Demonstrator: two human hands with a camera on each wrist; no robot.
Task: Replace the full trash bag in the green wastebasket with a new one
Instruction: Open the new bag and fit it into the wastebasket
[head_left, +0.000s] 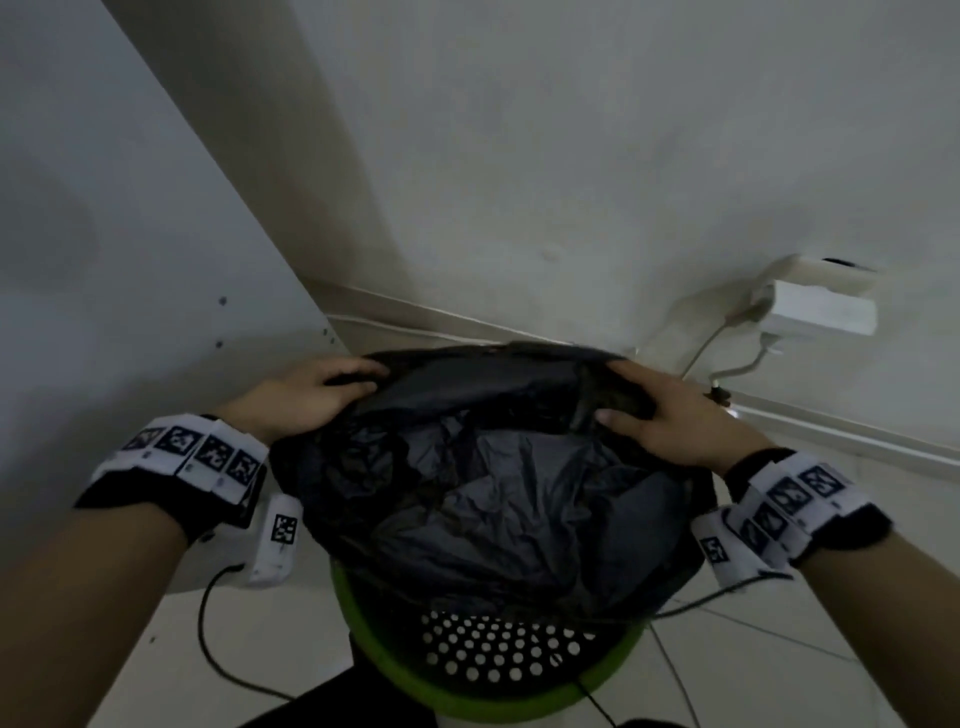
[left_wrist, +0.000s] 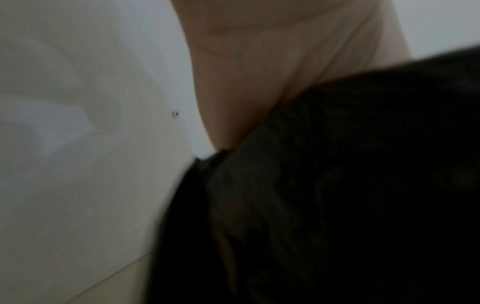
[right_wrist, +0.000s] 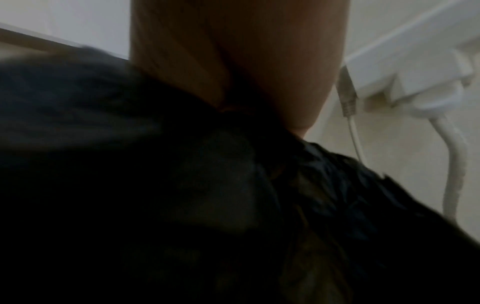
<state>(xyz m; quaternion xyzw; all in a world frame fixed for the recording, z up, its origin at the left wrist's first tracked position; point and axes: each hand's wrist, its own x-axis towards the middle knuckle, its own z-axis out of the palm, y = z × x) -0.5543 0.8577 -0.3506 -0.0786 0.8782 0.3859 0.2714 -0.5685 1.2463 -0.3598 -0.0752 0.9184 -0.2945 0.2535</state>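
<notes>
Two hands, left hand (head_left: 306, 397) and right hand (head_left: 670, 415) gripping crumpled black trash bag (head_left: 498, 483), over green wastebasket (head_left: 498, 691)

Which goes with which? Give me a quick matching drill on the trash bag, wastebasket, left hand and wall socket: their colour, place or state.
Things:
1. trash bag
2. wastebasket
3. left hand
4. wall socket

Descriptions:
A. green, with a perforated wall
B. white, on the wall at the right
C. black and crumpled
D. gripping the bag's far left edge

Pairs: 1-C, 2-A, 3-D, 4-B
</notes>
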